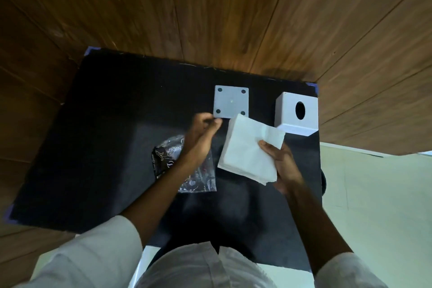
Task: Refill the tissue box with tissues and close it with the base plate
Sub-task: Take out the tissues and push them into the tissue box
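Note:
A stack of white tissues (247,149) is held above the black table by my right hand (281,166), thumb on top near its right edge. My left hand (201,138) hovers just left of the stack with fingers curled and nothing visibly in them, its fingertips near the front edge of the square grey base plate (231,101). That plate lies flat with a dark dot in each corner. The white cube tissue box (297,113) stands at the far right of the table, its oval opening facing up towards me.
An empty clear plastic wrapper with dark print (198,175) lies under my left forearm. The black table top (105,135) ends against wooden wall panels at the back. A pale floor (374,194) shows to the right of the table.

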